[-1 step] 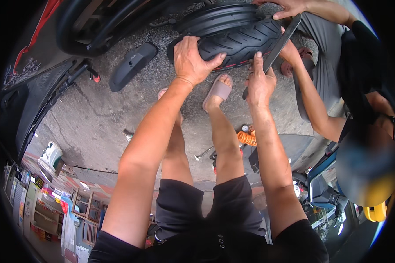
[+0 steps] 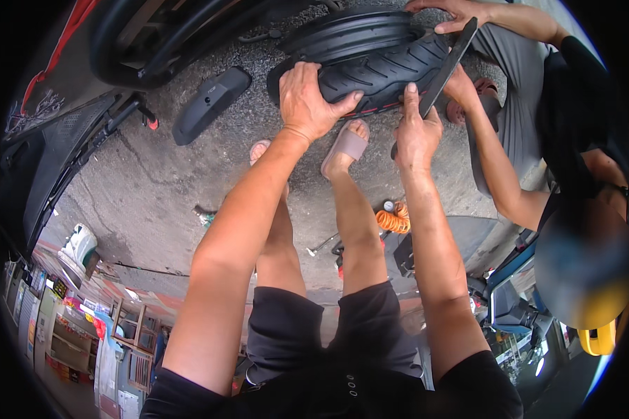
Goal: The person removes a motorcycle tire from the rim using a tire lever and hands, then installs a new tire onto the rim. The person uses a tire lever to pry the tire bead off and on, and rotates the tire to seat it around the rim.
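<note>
A black tyre (image 2: pixel 377 73) with a grooved tread and a thin red line stands at the top middle, against a black wheel rim (image 2: pixel 349 35). My left hand (image 2: pixel 307 101) grips the tyre's left part, fingers over its top and thumb stretched along the near side. Closed around the lower part of a long flat dark tyre lever (image 2: pixel 451 66) is my right hand (image 2: pixel 418 140), its index finger pointing up at the tyre. The lever slants up to the right across the tyre's right end. How its edge meets the tyre is hidden.
On the right a co-worker crouches, one hand (image 2: pixel 454 12) by the rim and another hand (image 2: pixel 461 85) behind the lever. A black plastic cover (image 2: pixel 211 105) lies on the ground at left. An orange coiled hose (image 2: pixel 394 220) lies near my right forearm.
My left hand sits very slightly further right on the tyre. The tyre lever's upper end is slightly higher; otherwise the hands hold the same places.
</note>
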Available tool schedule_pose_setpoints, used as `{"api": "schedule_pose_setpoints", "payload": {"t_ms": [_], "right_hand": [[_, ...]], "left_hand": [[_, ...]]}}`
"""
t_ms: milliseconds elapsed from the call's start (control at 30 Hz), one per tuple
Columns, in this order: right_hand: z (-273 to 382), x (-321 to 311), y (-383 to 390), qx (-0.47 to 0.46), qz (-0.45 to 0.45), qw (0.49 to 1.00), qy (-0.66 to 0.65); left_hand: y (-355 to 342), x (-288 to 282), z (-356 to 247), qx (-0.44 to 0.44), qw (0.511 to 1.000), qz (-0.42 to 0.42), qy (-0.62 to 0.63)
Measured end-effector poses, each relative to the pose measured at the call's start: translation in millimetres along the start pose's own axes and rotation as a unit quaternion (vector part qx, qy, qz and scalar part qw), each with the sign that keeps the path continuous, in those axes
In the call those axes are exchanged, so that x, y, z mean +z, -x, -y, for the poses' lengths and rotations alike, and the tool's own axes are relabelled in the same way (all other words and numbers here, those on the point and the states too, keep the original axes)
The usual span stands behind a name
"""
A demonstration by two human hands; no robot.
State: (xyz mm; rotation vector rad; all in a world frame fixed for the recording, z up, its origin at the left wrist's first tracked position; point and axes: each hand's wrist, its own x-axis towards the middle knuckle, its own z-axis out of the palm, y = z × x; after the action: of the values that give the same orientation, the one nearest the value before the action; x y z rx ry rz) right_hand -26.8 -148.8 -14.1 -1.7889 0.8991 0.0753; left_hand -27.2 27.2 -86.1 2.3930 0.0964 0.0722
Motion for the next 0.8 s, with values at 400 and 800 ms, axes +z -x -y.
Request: {"api": "schedule_pose_setpoints", "payload": {"t_ms": [400, 800], "right_hand": [[7.0, -26.6, -12.0, -0.071, 0.091, 0.968, 0.222], [41.7, -17.7, -57.5, -0.077, 0.150, 0.909, 0.381]], "left_hand": [[46.3, -4.5, -1.9, -0.018, 1.000, 0.015, 0.021], [68.1, -23.5, 21.0, -0.030, 0.995, 0.081, 0.046]]}}
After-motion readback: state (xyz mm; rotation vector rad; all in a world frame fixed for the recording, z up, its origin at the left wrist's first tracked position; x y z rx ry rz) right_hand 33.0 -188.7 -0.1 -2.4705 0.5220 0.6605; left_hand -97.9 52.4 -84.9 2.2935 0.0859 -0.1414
